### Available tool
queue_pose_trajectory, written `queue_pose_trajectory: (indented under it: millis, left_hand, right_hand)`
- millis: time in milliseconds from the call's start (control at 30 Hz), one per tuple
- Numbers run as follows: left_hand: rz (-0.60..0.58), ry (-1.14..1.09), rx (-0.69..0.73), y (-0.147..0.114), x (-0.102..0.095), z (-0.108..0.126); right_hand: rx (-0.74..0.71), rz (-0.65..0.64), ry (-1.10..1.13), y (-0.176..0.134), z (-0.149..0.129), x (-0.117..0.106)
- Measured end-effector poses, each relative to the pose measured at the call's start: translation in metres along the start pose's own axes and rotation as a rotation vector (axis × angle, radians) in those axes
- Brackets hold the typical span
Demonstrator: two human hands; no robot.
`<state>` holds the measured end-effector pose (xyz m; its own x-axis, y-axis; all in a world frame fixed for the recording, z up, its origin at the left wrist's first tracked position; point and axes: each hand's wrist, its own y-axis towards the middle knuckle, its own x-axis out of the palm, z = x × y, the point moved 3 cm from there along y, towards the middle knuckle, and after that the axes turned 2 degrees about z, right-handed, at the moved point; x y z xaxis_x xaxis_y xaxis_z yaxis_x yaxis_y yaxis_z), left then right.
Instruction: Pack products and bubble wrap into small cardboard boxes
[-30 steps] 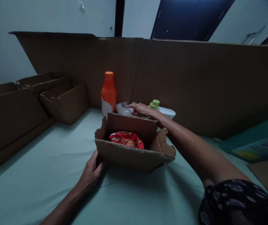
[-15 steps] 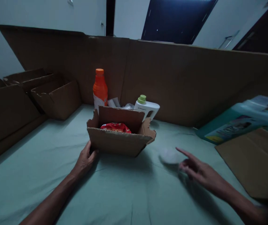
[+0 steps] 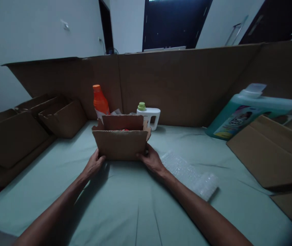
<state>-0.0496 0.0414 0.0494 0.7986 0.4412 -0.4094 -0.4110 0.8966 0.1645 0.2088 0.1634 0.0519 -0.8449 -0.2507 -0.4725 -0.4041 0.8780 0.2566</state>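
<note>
An open cardboard box [image 3: 121, 145] sits in front of me on the pale green cloth, gripped at both lower corners. My left hand [image 3: 95, 163] is closed on its left corner, the thumb along the front. At the right corner my right hand [image 3: 151, 159] is closed on it in the same way. Just a sliver of a red packet [image 3: 124, 130] shows over the box's front wall. Beside my right forearm lies a sheet of bubble wrap [image 3: 189, 172], partly rolled at its near end.
Behind the box stand an orange bottle [image 3: 100, 100] and a white jug with a green cap [image 3: 148, 114]. A large teal bottle [image 3: 243, 114] leans at the right near a cardboard piece [image 3: 271, 153]. More open boxes [image 3: 61, 118] stand left. A cardboard wall [image 3: 174, 85] closes the back.
My right hand has moved left from the cloth onto the box's right corner. The bubble wrap, blurred near that hand before, now lies spread out. The box has turned to face me more squarely.
</note>
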Motion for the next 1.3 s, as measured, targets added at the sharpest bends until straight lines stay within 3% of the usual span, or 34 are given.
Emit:
queue_pose_trajectory:
  millis: [167, 300, 567, 767, 867, 1000, 1300]
  left_hand:
    - [0.054, 0.018, 0.025, 0.019, 0.032, 0.002]
    - [0.102, 0.021, 0.024, 0.025, 0.045, -0.005]
    - [0.145, -0.034, 0.032, 0.025, 0.037, -0.015]
    - [0.122, -0.054, 0.066, 0.025, 0.032, -0.017]
    - [0.169, -0.071, 0.02, 0.021, 0.028, -0.025]
    - [0.25, -0.014, -0.053, 0.013, 0.021, -0.037]
    - [0.215, 0.112, -0.061, 0.007, 0.018, -0.037]
  right_hand:
    - [-0.021, 0.162, -0.02, -0.003, 0.027, -0.003]
    - [-0.022, 0.164, -0.034, 0.004, 0.04, -0.002]
    - [0.019, 0.176, -0.076, 0.001, 0.043, 0.001]
    - [-0.072, 0.209, -0.066, -0.001, 0.042, 0.004]
    - [-0.111, 0.212, -0.044, -0.003, 0.042, 0.007]
    - [-0.086, 0.215, -0.033, -0.008, 0.045, 0.009]
    - [-0.013, 0.128, -0.055, -0.016, 0.045, 0.016]
